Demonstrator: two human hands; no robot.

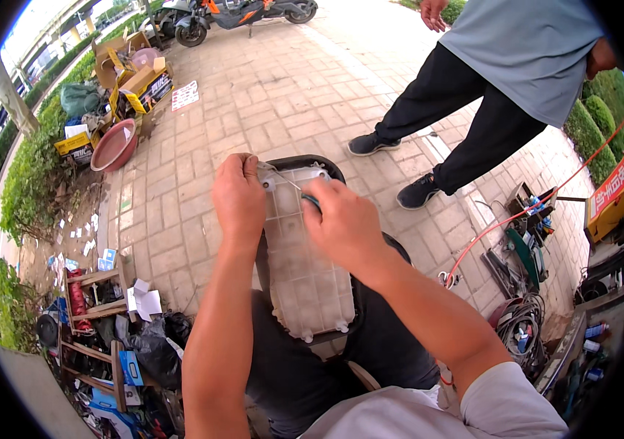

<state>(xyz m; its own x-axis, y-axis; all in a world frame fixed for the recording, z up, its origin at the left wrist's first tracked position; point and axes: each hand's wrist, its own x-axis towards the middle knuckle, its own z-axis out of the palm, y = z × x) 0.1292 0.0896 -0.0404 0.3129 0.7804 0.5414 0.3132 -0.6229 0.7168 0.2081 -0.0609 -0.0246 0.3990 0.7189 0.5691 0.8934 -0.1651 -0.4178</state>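
A translucent, ribbed plastic panel [308,271] in a black rim [299,163] rests upright-long across my lap. At its upper left corner my left hand [238,197] has its fingers closed, pinching near the tip of a thin metal shaft [288,183]. My right hand [345,227] is wrapped round the dark teal handle [310,201] at the other end of that shaft, over the panel's upper part. Whatever lies between my left fingertips is too small and hidden to make out.
A person in dark trousers [436,102] stands ahead right. Cardboard boxes [140,77] and a red basin [114,146] lie left, wooden pieces and black bags [154,351] lower left. Tools [528,256], a red hose [480,234] and coiled cable [517,329] lie right; parked scooters [231,14] stand behind.
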